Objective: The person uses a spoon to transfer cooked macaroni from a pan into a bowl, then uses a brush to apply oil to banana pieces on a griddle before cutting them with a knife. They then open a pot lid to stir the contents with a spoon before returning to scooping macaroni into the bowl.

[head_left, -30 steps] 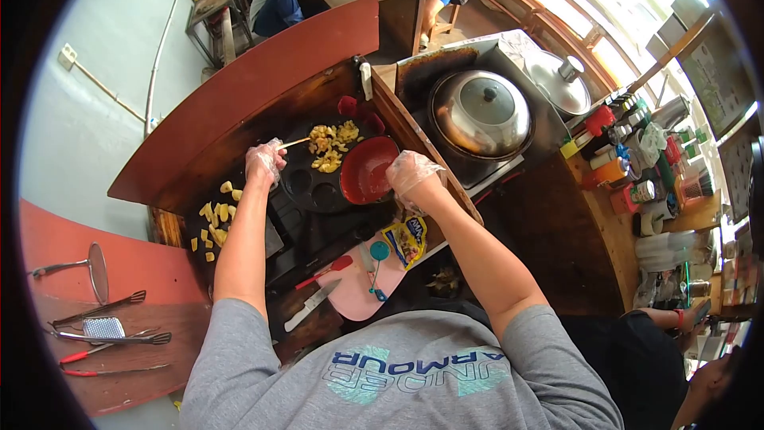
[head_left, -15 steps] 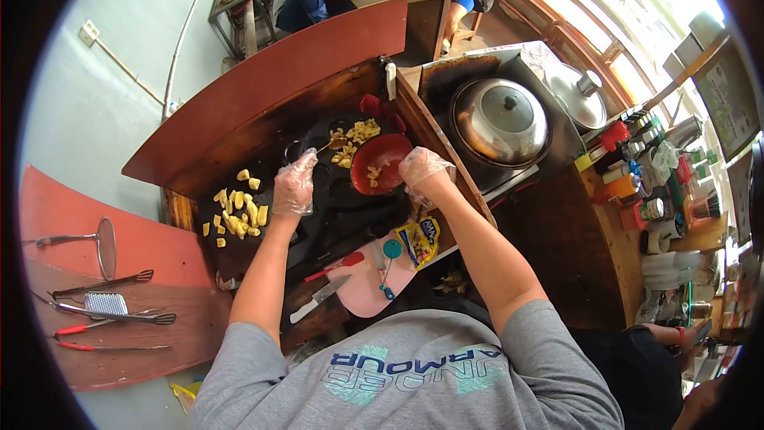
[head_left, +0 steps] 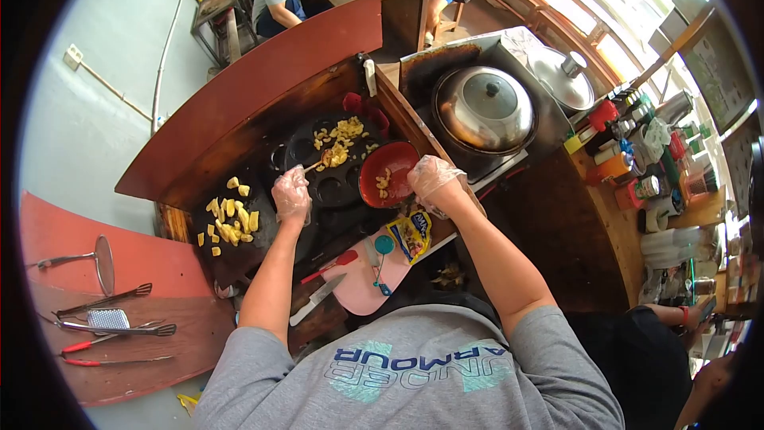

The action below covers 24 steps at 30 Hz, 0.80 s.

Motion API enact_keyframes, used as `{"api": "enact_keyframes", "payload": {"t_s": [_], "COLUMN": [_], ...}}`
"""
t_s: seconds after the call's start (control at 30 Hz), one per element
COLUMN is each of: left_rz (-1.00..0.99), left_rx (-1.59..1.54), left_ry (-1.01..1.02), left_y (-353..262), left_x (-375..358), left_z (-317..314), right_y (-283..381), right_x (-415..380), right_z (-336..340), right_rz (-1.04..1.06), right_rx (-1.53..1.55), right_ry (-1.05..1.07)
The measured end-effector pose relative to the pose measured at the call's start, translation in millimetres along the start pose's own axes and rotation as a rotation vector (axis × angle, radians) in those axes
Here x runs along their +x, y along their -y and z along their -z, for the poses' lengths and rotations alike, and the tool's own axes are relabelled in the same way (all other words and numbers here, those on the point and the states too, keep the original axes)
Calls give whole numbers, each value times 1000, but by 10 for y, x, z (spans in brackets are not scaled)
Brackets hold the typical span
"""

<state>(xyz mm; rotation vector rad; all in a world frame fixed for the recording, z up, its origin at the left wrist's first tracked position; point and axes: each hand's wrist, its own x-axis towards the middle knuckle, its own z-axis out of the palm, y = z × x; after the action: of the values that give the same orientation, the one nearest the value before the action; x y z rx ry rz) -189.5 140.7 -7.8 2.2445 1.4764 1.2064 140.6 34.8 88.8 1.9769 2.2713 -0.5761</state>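
Note:
My left hand (head_left: 292, 195), in a clear plastic glove, is closed round the thin handle of a spoon (head_left: 316, 166). The spoon's head lies among small yellow food pieces (head_left: 341, 143) on a black griddle (head_left: 274, 243) with round hollows. My right hand (head_left: 436, 185), gloved too, grips the rim of a red bowl (head_left: 406, 161) from the right side. A few yellow pieces rest inside the bowl, which is tilted over the griddle. Larger yellow chunks (head_left: 232, 221) lie on the griddle left of my left hand.
Nearest me are a pink cutting board (head_left: 362, 295), a knife (head_left: 317, 300) and a yellow packet (head_left: 412, 236). A lidded pot (head_left: 485, 111) stands right of the griddle's wooden edge. Tongs and other utensils (head_left: 111, 318) hang at left. Two people sit beyond the red panel (head_left: 255, 87).
The bowl and my right hand have drawn back from the small yellow pieces, toward the near right. The spoon remains at the pieces. The view has shifted slightly.

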Motion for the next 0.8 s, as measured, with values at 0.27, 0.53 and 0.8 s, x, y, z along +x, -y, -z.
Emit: {"api": "enact_keyframes", "payload": {"t_s": [0.27, 0.53, 0.8], "left_rz": [205, 743, 1138], "left_rx": [-233, -448, -810], "left_ry": [135, 193, -18], "left_y": [309, -57, 155], "left_x": [55, 360, 372], "left_z": [-163, 18, 17], "right_y": [-16, -51, -115], "right_x": [36, 69, 86], "right_z": [-143, -108, -188], "right_rz": [59, -19, -123], "right_rx": [-109, -19, 312], "right_ry": [-141, -7, -61]}}
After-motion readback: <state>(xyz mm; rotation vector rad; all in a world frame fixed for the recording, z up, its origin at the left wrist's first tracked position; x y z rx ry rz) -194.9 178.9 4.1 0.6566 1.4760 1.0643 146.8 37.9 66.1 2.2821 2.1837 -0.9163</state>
